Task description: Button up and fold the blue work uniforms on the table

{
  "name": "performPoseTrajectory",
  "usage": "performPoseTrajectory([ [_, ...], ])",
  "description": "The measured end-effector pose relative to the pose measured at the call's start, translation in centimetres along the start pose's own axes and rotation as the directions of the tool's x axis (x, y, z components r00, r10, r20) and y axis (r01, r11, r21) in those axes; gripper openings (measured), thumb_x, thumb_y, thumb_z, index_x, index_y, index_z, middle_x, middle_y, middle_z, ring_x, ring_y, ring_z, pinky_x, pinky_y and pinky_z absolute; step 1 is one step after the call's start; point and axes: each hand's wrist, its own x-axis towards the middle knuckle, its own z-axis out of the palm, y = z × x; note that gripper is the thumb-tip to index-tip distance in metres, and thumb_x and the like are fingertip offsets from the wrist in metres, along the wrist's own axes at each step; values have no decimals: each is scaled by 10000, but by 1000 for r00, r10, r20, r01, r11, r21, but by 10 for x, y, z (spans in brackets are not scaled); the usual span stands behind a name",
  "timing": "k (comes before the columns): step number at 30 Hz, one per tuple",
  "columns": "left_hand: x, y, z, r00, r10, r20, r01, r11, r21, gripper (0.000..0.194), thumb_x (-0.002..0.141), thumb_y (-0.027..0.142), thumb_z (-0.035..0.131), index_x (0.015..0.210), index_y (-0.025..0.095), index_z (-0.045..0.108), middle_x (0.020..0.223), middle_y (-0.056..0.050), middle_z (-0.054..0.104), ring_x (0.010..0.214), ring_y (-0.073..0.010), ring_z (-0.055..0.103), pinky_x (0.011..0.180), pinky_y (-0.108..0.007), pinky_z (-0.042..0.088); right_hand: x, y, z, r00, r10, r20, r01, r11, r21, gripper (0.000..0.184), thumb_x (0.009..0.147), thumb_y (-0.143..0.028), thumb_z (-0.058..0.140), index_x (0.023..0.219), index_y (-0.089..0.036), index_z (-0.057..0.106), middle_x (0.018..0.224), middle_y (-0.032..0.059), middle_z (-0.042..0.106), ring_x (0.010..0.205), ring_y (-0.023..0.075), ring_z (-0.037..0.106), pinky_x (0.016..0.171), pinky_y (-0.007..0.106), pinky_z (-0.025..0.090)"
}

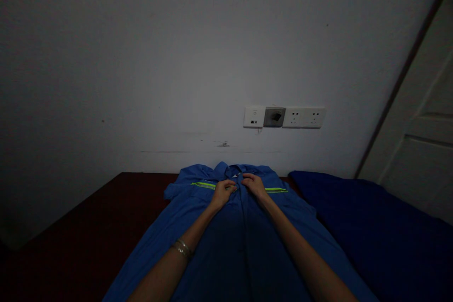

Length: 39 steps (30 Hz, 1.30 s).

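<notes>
A blue work jacket lies flat and face up, its collar at the far end and its sleeves spread out. Across its chest runs a yellow-green reflective strip. My left hand and my right hand meet at the front placket just below the collar. Their fingers pinch the fabric on either side of the centre opening. Any button or zip is hidden under my fingers. Thin metal bangles circle my left wrist.
The jacket lies on a dark red surface. A navy blue cushion lies to its right. Behind stands a white wall with a socket panel, and a white panelled door is at the right.
</notes>
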Motion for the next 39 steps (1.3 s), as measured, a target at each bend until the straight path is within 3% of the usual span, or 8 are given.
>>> performPoseTrajectory([
  [7,-3,3,-1,995,95,-33,-87,978,190,107,711,164,628,783,137,702,829,-66,702,797,-180,627,767,-294,463,-2,0,1,998,48,45,-48,999,12,295,463,-40,640,738,-139,605,534,-37,613,440,97,515,449,202,389],
  [15,-7,5,-3,967,254,26,-245,896,370,152,786,242,580,745,149,693,760,-55,682,727,-165,603,701,-264,433,-7,-1,-4,998,47,40,-47,999,-5,335,459,-2,614,763,-145,611,486,-63,576,434,97,511,448,199,389],
  [24,-5,-2,-3,958,273,91,-288,911,296,156,799,235,539,795,173,683,807,-49,677,783,-171,596,743,-268,427,-8,3,0,999,37,1,-37,999,18,377,461,-51,624,824,-156,627,500,-49,582,430,114,514,439,219,395],
  [39,-6,-1,-3,962,260,85,-274,910,312,127,771,178,536,770,158,662,798,-52,670,783,-172,594,760,-275,430,-10,3,-1,1000,22,10,-23,999,41,321,438,-75,648,749,-148,623,543,-22,622,458,114,536,458,218,409],
])
